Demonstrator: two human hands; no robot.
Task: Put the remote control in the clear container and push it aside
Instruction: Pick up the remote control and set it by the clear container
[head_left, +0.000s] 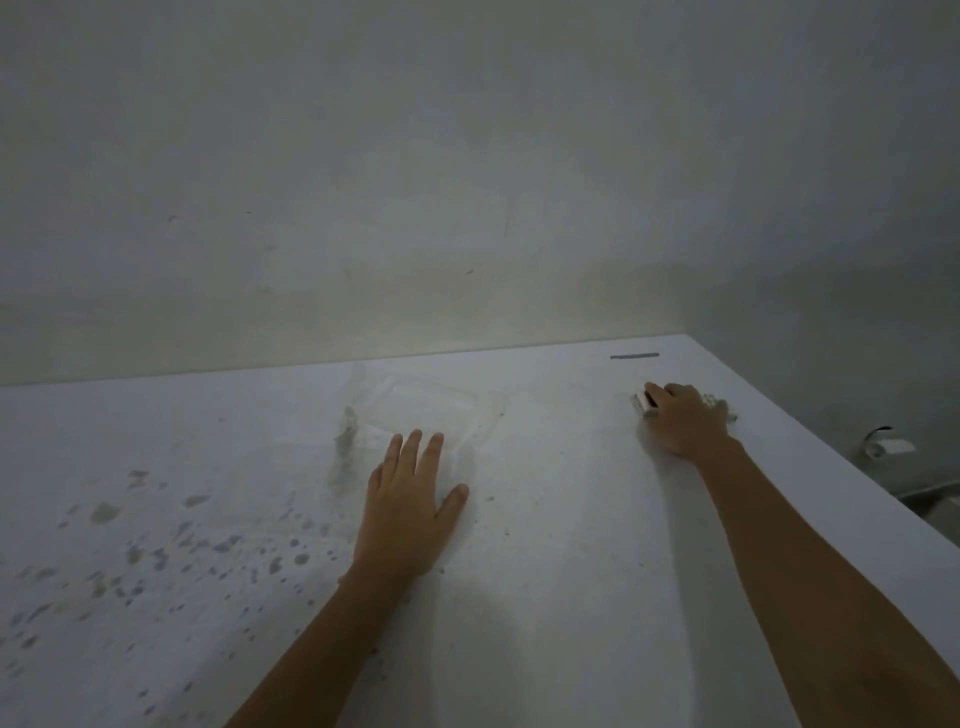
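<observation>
A clear shallow container (431, 405) sits on the white table near its far edge, hard to make out against the surface. My left hand (408, 499) lies flat on the table with fingers apart, its fingertips at the container's near rim. At the far right, my right hand (685, 423) covers a pale remote control (645, 402) lying on the table. Only the remote's left end and a bit at the right show past the fingers, which curl over it.
The white table (545, 597) is speckled with grey stains on its left half. A dark strip (634, 356) lies near the far right corner. The table's right edge runs diagonally; beyond it a holder (883, 446) hangs on the wall.
</observation>
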